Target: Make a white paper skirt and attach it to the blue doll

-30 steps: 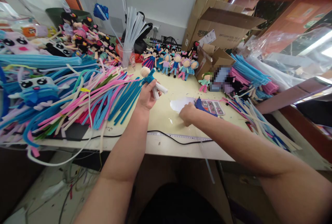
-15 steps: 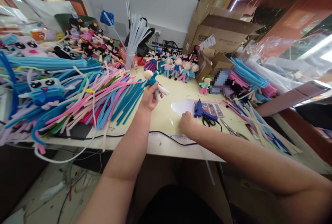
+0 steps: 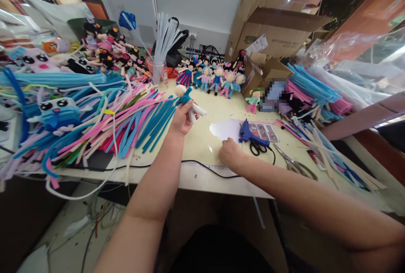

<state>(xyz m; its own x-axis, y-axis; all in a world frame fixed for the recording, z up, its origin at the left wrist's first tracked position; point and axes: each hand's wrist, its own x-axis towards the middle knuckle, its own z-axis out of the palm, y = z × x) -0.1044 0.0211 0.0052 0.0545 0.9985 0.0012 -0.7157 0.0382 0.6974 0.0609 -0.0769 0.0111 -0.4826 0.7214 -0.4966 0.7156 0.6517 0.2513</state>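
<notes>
A small pipe-cleaner doll with a pale round head, a teal top and white legs is gripped in my left hand, over the middle of the table. My right hand rests low at the table, its fingers curled in. What those fingers hold, if anything, is hidden. Just beyond them lies a white sheet. A blue glue gun sits to the right of the sheet, partly over a clear compartment box. Black-handled scissors are under the gun's handle.
Colourful pipe cleaners heap up at the left; more bundles lie right. Finished dolls stand at the back, near a cup of clear sticks and a cardboard box. Large scissors lie front right. A black cable crosses the front.
The view has turned slightly, so the items on the right sit a little farther right. Both hands keep nearly the same place, and the doll stays in my left hand.
</notes>
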